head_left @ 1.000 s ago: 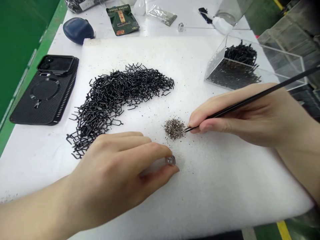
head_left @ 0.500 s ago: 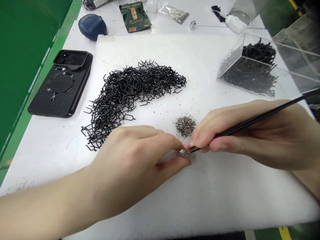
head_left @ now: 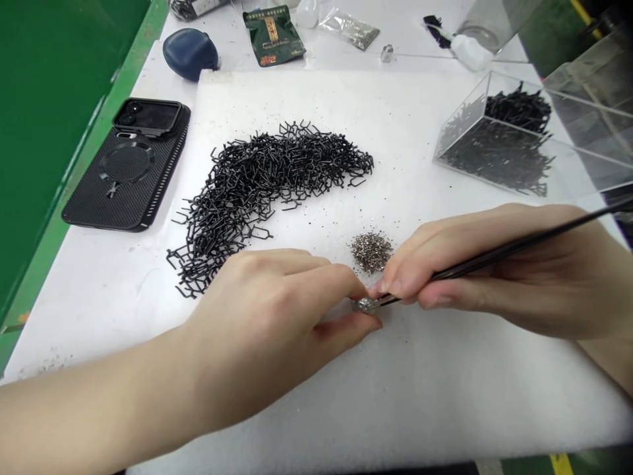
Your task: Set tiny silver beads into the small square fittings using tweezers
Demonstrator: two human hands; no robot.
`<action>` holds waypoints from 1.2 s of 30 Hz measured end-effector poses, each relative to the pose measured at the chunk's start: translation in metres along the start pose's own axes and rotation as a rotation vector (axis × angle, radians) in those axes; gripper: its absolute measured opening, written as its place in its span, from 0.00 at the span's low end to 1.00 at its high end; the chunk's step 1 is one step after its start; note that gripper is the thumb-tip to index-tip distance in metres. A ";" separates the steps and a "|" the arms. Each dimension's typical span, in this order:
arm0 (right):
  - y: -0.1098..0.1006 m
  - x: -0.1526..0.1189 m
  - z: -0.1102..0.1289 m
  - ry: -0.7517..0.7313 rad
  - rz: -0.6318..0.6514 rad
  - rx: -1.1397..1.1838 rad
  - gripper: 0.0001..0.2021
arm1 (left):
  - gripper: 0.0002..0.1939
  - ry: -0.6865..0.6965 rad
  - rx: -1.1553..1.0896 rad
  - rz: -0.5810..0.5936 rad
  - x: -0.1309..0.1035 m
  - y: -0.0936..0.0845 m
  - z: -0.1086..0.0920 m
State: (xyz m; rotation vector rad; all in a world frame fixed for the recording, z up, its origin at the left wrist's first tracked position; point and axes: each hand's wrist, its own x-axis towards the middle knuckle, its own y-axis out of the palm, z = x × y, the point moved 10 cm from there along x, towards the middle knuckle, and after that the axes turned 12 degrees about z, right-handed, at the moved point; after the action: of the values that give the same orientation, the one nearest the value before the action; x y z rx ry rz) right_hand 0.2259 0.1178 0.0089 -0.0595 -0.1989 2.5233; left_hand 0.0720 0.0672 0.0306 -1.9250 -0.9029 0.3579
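My left hand [head_left: 281,316] pinches a small, shiny silver metal piece [head_left: 364,304] between thumb and forefinger, low over the white foam sheet [head_left: 395,396]. Black tweezers [head_left: 504,252] are gripped in my right hand [head_left: 494,277], and their tips touch or nearly touch the silver piece. Whether the tips hold anything is too small to tell. Just beyond my fingertips lies a little pile of tiny metallic bits [head_left: 372,252]. A long curved heap of thin black forked pieces [head_left: 277,171] spreads behind my left hand.
A phone in a black case [head_left: 128,165] lies at the left. Clear box [head_left: 489,132] with black pieces stands at the right. Along the back are a blue rounded object [head_left: 190,53], a green pouch [head_left: 273,36], a plastic bag [head_left: 350,28] and a small silver part [head_left: 386,53].
The whole view has shifted slightly, so things appear a little further right and down. Both hands keep their grips, with the tweezers still at the silver piece.
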 end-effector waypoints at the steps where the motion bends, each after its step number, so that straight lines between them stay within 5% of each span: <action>1: -0.001 0.000 -0.001 0.008 -0.004 0.004 0.06 | 0.07 -0.003 0.001 0.002 0.000 0.002 0.001; 36: 0.000 -0.001 -0.002 0.019 -0.004 -0.058 0.03 | 0.11 -0.037 0.001 -0.010 0.000 -0.001 0.002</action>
State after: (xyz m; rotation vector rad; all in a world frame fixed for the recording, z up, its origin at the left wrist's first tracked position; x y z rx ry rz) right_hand 0.2267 0.1178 0.0069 -0.1055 -0.2638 2.5124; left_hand 0.0703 0.0685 0.0301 -1.9178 -0.9358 0.3899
